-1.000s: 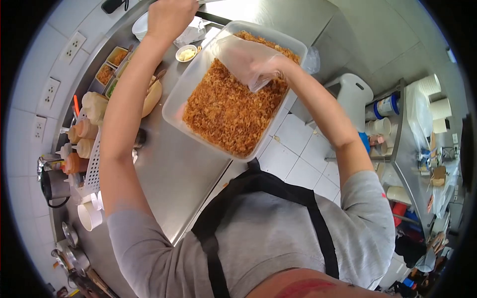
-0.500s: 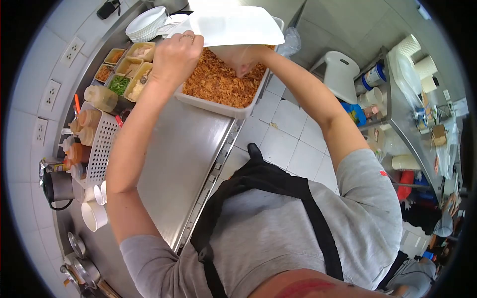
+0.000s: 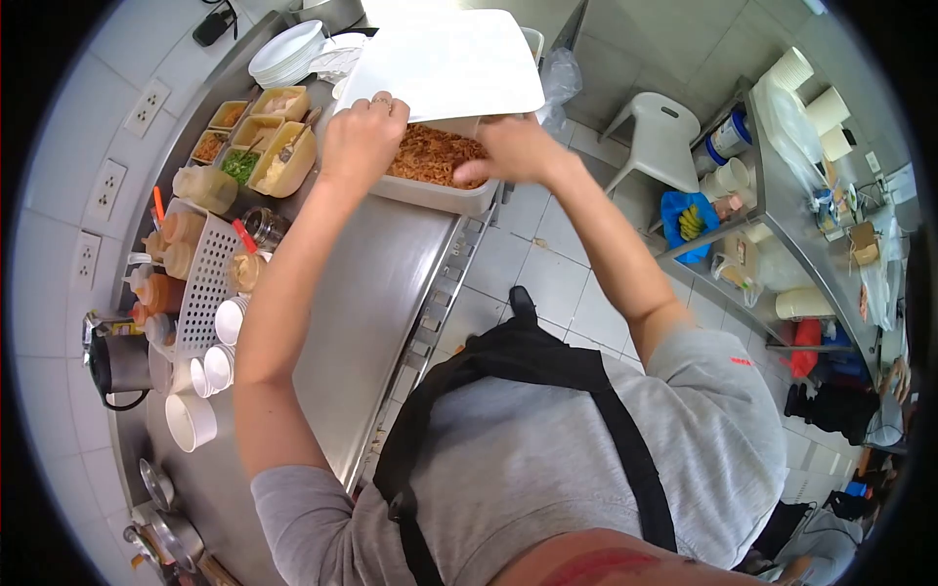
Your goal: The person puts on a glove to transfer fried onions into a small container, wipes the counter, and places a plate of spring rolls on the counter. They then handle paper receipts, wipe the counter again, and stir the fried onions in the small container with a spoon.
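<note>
The lid (image 3: 445,63), white and flat, lies over the larger part of the tub (image 3: 435,197), at the far part of the counter (image 3: 342,313). On the counter's wall edge, the nearest are white cups (image 3: 191,422), and after them a basket (image 3: 207,293) with sauce bottles. Next come a jar (image 3: 267,228) and yellow trays (image 3: 301,168) of food. The left hand (image 3: 366,137) is gripping the lid by its near left corner, with fingers closed on the edge. The right hand (image 3: 518,151) is at the near right corner, thumb above the brown crumbs (image 3: 435,156); its fingers are partly hidden, so I cannot tell if they grip something. The tub reaches to the open edge of the counter. Farther, plates (image 3: 286,61) are stacked near the wall edge.
</note>
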The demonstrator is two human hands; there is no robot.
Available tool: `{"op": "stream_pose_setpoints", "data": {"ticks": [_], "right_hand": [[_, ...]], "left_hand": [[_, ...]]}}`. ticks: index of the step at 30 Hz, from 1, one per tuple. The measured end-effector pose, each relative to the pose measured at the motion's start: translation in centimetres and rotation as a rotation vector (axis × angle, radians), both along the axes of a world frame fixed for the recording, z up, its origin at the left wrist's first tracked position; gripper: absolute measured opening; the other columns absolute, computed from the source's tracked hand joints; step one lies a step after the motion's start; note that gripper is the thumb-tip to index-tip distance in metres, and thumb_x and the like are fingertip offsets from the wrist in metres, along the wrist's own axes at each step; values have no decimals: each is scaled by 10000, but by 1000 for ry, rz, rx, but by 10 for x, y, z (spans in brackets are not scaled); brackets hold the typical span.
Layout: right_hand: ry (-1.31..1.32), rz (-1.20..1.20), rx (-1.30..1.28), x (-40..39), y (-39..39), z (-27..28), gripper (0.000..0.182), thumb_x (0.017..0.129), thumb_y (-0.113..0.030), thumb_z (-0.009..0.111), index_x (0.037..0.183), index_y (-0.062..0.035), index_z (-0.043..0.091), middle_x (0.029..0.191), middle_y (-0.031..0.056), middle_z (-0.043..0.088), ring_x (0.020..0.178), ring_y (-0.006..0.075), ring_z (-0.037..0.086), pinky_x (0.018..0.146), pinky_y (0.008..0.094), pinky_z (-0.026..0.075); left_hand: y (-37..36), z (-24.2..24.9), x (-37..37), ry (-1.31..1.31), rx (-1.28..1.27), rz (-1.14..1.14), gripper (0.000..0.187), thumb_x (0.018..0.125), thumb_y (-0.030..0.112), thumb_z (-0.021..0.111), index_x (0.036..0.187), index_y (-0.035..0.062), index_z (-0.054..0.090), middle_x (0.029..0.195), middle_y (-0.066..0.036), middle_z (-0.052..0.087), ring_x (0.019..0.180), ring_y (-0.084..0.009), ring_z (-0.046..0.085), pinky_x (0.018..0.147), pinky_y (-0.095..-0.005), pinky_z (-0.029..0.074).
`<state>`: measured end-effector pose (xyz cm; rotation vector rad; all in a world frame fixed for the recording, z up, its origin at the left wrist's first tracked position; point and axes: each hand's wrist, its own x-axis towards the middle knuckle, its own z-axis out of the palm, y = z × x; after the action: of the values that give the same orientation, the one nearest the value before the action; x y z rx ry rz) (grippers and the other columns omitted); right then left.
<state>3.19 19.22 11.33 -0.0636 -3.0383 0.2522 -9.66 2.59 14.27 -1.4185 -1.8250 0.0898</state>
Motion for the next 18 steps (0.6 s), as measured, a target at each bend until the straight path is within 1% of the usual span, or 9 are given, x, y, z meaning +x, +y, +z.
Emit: {"op": "stream_pose_setpoints", "data": {"ticks": [1,4,6,7,9,13,15,16,18], "right_hand": [[-3,5,6,5,-4,-9,635,760,-558,545,1083,-13,584,954,145,629,962,278,568,912,508,332],[392,-81,206,18,-24,-25,615,760,-552,542,1063,-19,595,967,172,622,989,296,561,901,573,299],[420,-132,160,30,-33,-4,536,787,-538,507,989,-50,594,868,149,626,828,320,595,807,457,403],[417,-131,159,42,-37,16,536,787,-538,507,989,-50,594,868,149,626,828,320,595,807,457,403],[-61,-170,-120,66,-37,56,494,794,-513,521,885,-36,609,811,157,615,750,308,600,693,403,451],[-5,-341,-229,83,5,65,482,804,-489,531,965,-44,619,723,120,619,763,281,609,689,377,472],[234,-444,-317,67,31,33,527,811,-491,521,1070,-35,574,912,162,616,890,294,579,783,390,446],[235,-442,-315,56,38,18,527,811,-491,521,1070,-35,574,912,162,616,890,294,579,783,390,446],[606,-263,-441,33,48,-12,614,834,-492,476,1208,-5,465,1165,213,508,1074,316,487,902,396,383]], "left_hand": [[0,-1,2,-3,6,5,53,713,78,548,744,87,506,675,-41,521,586,-177,577,479,-294,472],[-4,-4,4,-31,24,-11,116,713,77,550,813,105,496,668,-42,515,571,-185,576,461,-305,466],[-5,-2,4,-41,14,53,179,699,90,557,854,131,478,677,-42,542,575,-170,588,458,-273,484],[-6,-2,6,-44,13,54,179,699,90,557,854,131,478,677,-42,542,575,-170,588,458,-273,484],[-13,-2,11,-40,-39,45,177,705,73,541,850,127,456,688,-53,521,568,-188,581,442,-289,474],[-26,-19,19,-130,-63,28,191,702,46,525,861,106,438,692,-70,480,556,-209,559,432,-316,455],[-29,-26,19,-150,-58,22,199,699,42,525,868,105,442,698,-71,480,551,-209,553,442,-317,456],[-30,-27,18,-167,-51,13,208,696,37,526,875,105,445,704,-71,481,546,-210,548,451,-318,458],[-34,-27,16,-159,-34,12,217,694,32,527,884,103,449,715,-72,486,547,-211,544,460,-318,458]]}}
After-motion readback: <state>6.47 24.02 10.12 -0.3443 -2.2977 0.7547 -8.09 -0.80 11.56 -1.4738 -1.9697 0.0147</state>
